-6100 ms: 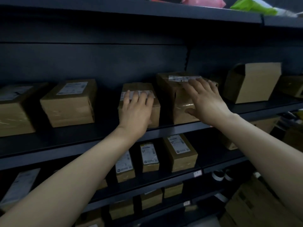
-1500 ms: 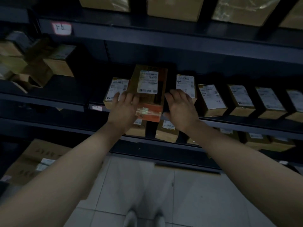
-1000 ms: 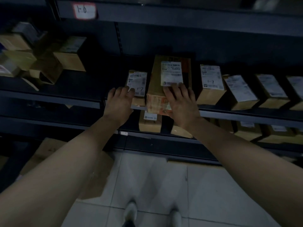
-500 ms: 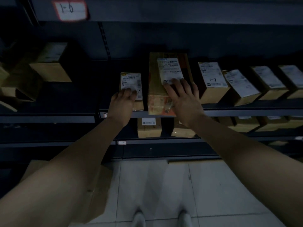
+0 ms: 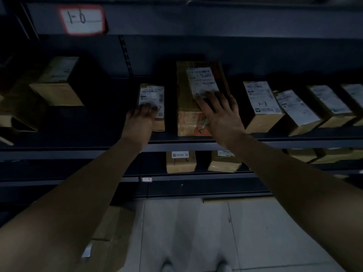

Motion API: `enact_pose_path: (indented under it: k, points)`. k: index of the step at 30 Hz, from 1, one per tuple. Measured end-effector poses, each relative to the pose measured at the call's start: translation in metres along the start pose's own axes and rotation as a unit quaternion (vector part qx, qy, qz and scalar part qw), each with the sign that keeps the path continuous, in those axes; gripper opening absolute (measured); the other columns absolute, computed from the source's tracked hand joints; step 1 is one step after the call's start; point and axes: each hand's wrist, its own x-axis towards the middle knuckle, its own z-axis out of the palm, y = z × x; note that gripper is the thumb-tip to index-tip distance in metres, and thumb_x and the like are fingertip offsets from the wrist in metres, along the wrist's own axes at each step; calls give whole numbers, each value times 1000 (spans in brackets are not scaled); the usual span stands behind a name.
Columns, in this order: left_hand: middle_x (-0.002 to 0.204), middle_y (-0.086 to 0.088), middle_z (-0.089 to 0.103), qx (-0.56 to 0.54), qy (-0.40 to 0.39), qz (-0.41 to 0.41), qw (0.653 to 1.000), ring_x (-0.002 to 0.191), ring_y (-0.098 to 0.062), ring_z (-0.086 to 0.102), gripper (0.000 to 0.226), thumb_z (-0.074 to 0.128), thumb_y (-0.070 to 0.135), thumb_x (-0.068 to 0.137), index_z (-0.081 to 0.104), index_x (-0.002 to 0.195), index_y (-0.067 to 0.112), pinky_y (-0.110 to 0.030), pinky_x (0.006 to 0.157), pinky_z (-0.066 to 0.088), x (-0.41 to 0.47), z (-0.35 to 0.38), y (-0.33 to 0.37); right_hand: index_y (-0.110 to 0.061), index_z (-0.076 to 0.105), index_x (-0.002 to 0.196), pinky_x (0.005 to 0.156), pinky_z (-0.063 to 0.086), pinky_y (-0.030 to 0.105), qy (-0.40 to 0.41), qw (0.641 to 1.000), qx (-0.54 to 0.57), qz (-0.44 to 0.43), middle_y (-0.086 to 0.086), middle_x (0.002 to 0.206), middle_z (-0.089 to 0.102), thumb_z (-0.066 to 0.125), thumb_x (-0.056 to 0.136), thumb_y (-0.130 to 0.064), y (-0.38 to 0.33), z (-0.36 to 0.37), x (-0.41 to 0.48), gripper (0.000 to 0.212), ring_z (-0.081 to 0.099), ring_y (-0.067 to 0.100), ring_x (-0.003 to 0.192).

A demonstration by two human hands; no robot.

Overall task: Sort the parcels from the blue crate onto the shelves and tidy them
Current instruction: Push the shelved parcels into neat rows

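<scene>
Under the right fingers the large parcel is brown card with a white, black-printed label and an orange-patterned front. The small parcel beneath the left fingers is brown and white-labelled. Above the fingers is a red-edged white tag; the shelf is dark grey.

— Where did the single head camera look from?
— From the person's head, facing forward and down at the shelf, close, with the tiled floor along the bottom edge.
</scene>
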Motion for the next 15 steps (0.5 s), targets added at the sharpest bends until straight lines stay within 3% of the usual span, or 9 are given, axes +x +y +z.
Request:
enact_pose_path:
  k: [4,7,11,15]
  points:
    - [151,-17,25,6,-4,-3,1000,139,-32,23,66,52,2,86,26,146,9,-48,109,20,0,0,3,-23,12,155,117,7,56,2,1000,4,-3,12,158,19,69,84,-16,1,1,1,91,14,35,146]
    - [151,-20,26,-10,9,-16,1000,138,-36,24,63,49,5,89,26,147,8,-51,110,19,-3,-5,12,-17,24,153,115,13,58,40,999,15,-15,17,154,30,76,77,-17,3,-1,-7,92,25,39,142]
    - [141,-25,39,-58,106,31,992,130,-41,37,68,64,2,76,38,138,0,-55,107,25,-14,-20,42,-6,32,148,113,20,58,95,995,34,16,20,147,39,76,77,-21,22,-5,-34,85,34,41,137]
    - [139,-21,41,-60,117,92,987,128,-39,38,73,74,17,73,41,136,2,-54,108,27,-10,-38,81,-7,20,152,118,10,53,12,996,4,89,18,156,25,67,86,-23,58,-16,-60,83,18,37,145]
